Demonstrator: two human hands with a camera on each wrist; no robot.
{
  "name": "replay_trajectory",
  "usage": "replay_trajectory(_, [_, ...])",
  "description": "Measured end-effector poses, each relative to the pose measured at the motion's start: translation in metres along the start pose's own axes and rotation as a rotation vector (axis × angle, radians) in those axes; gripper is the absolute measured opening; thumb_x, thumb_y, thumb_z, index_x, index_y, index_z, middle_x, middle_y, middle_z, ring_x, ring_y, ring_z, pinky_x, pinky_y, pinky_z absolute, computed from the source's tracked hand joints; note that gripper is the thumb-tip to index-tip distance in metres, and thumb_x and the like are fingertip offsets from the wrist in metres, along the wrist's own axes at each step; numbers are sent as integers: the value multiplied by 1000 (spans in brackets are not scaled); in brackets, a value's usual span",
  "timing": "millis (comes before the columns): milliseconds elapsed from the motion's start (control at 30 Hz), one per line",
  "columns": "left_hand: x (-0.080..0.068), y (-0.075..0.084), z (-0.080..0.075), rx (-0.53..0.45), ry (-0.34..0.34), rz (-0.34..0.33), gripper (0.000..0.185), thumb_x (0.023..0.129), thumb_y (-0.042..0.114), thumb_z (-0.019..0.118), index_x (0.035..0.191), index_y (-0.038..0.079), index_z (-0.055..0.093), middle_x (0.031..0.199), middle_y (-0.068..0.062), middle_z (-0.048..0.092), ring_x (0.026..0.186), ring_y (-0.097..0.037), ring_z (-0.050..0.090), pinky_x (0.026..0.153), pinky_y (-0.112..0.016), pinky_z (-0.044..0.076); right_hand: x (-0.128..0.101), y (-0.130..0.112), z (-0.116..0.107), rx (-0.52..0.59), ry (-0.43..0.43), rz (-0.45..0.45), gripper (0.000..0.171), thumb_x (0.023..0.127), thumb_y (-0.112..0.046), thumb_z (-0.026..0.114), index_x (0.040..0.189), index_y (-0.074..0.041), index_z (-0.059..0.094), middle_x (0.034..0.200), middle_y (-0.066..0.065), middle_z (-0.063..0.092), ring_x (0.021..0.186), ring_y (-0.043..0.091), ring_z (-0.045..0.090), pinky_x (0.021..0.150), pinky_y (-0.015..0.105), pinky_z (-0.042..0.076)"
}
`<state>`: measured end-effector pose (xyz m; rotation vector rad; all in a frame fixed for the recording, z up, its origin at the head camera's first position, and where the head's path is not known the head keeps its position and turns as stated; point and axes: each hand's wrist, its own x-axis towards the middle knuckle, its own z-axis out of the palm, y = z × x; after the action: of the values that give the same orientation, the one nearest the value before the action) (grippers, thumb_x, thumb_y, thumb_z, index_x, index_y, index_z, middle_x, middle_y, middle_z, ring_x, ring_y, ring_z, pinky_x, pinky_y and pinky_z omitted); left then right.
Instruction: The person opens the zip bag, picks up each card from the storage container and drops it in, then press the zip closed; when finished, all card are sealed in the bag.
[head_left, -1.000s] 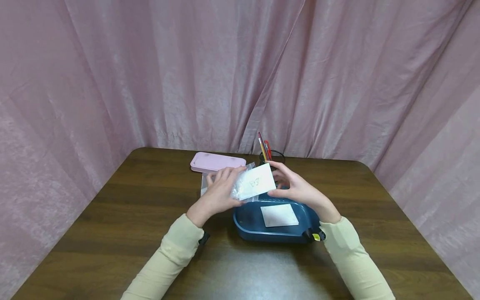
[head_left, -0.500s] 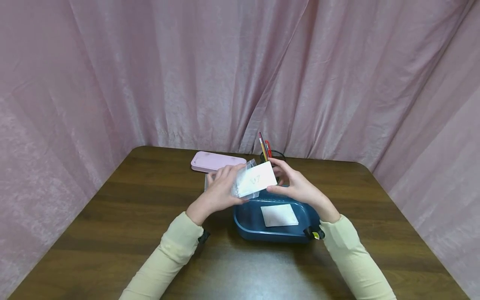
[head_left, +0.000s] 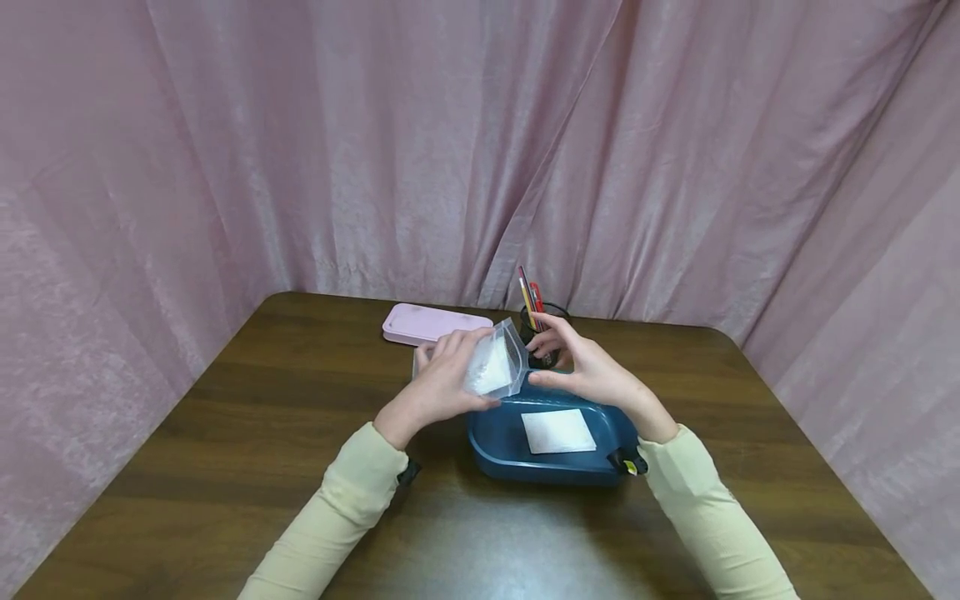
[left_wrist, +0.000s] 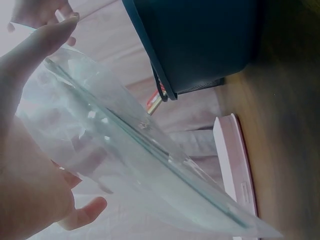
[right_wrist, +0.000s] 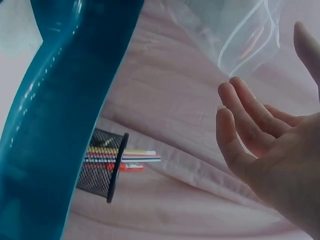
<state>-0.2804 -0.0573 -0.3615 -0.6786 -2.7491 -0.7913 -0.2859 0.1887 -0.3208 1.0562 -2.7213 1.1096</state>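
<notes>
My left hand [head_left: 437, 382] grips a clear plastic bag [head_left: 516, 357] between thumb and fingers, above the left part of a dark blue tray [head_left: 491, 465]. A white card [head_left: 492, 372] lies inside the bag, partly behind the left fingers. In the right wrist view the bag's mouth [right_wrist: 250, 42] gapes towards my right hand [right_wrist: 270, 135], whose bent fingers are spread and hold nothing. Its fingertips come right up to a corner of the bag. Another white card [head_left: 558, 432] rests flat on the tray's floor.
Behind the tray stands a black mesh pen holder [right_wrist: 102, 167] with several pencils and a red pen [head_left: 536, 295]. A pink pencil case [head_left: 435, 322] lies at the back, left of it. Pink curtain hangs behind the brown wooden table [head_left: 262, 442].
The white card that stuck out of the bag towards the right hand has slid left into it. The right hand has let go of the card and stays by the bag's mouth.
</notes>
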Motion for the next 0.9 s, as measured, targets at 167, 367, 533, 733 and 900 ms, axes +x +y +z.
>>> replay_trajectory(167, [3,2,0,-20,1,-10,100,65,40,88,146,27,32,132,-8,48,123,-28,42,100,-58,22,-1,5,-11,1,13,31,68,91,-18,67,147,-11,29,120,13,64,108,26,62,83,31,51])
replay_trajectory(367, [4,2,0,-36,3,-14,99,66,40,88,147,27,32,134,-8,46,125,-29,41,101,-59,21,3,16,-18,-45,-85,75,44,96,-20,59,135,-6,44,112,13,66,106,26,64,90,43,51])
replay_trajectory(533, [4,0,1,-26,3,-14,99,66,42,87,147,28,31,134,-7,47,125,-29,41,102,-59,20,9,23,-8,-227,-341,37,39,94,-24,63,125,-2,54,115,14,66,107,28,63,92,45,51])
replay_trajectory(733, [4,-3,0,-9,7,-3,99,66,43,87,147,28,31,133,-7,47,125,-28,42,101,-59,21,20,22,19,-463,-573,162,57,86,-29,73,130,-3,50,128,14,59,113,29,60,97,46,49])
replay_trajectory(900, [2,-3,-1,-5,12,-3,99,66,41,88,146,27,32,132,-8,49,124,-29,43,101,-58,21,31,23,44,-621,-681,260,80,80,-35,79,144,-6,40,143,13,51,126,30,54,106,48,43])
